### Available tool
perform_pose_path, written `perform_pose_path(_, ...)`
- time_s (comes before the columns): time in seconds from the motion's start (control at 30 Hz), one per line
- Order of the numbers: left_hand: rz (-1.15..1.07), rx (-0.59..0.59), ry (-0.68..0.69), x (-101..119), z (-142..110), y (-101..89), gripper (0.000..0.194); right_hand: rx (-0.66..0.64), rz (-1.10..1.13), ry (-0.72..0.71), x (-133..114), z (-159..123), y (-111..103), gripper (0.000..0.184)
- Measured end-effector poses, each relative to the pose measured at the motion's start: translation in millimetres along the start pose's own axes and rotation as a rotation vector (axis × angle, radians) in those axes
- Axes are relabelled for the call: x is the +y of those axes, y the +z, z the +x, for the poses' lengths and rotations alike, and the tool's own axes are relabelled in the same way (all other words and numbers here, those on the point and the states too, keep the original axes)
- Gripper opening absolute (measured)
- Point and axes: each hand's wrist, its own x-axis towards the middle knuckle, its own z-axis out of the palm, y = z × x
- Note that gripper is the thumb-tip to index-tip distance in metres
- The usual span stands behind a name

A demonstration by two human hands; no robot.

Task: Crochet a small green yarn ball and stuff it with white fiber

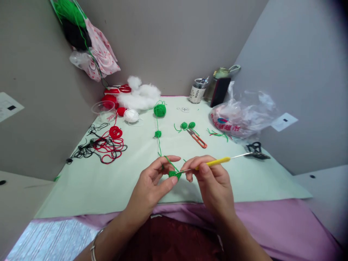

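A small green crochet piece (174,174) is pinched between the thumb and fingers of my left hand (153,183). Green yarn (158,143) passes over that hand's raised index finger and runs back to a green yarn ball (160,110). My right hand (213,177) grips a crochet hook (217,162) by its yellow handle. The hook's metal tip touches the top edge of the crochet piece; whether it sits inside a stitch, I cannot tell. Farther back, a small green crocheted piece (158,134) lies beside the yarn line.
Orange thread snips (197,138) lie near two green crocheted balls (187,125). Tangled black and red yarn (104,145) spreads on the left, with white stuffing (140,96) behind. A plastic bag (239,116), black scissors (255,150) and a pen tin (198,91) stand toward the right.
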Motion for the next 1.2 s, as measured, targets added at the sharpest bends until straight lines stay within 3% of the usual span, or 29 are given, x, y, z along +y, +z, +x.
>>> perform_pose_path(0.23,0.19,0.026,0.089,1.7,-0.8,-2.6,0.029,-0.017,-0.193,-0.097,-6.7,-7.9,1.2,0.022)
perform_pose_path(0.4,0.196,0.053,0.099,3.5,-0.9,-1.4,0.026,-0.027,-0.198,-0.132,-6.7,-8.0,1.6,0.021)
perform_pose_path(0.5,0.201,0.071,0.12,1.9,-0.8,-1.0,0.026,-0.061,-0.32,-0.183,-9.3,-8.7,1.8,0.021)
perform_pose_path(0.7,0.247,0.222,0.2,-1.2,-1.7,5.6,0.033,-0.158,-0.784,-0.555,-7.6,-13.3,3.8,0.024)
perform_pose_path(0.8,0.016,0.146,0.026,0.6,-1.4,8.4,0.053,-0.17,-0.941,-0.672,-2.2,-16.6,2.5,0.03)
perform_pose_path(0.87,-0.207,0.029,-0.145,3.9,0.3,7.6,0.061,-0.14,-0.871,-0.637,-1.1,-17.7,1.8,0.031)
perform_pose_path(0.93,-0.353,-0.021,-0.235,7.8,2.6,5.6,0.058,-0.061,-0.668,-0.515,-2.6,-16.8,2.1,0.028)
perform_pose_path(1.07,-0.364,-0.005,-0.195,10.9,4.6,4.1,0.048,0.021,-0.262,-0.276,-6.4,-9.7,5.0,0.023)
perform_pose_path(1.2,-0.215,0.017,-0.094,4.6,2.3,7.7,0.043,-0.053,-0.337,-0.256,-4.7,-6.3,8.1,0.02)
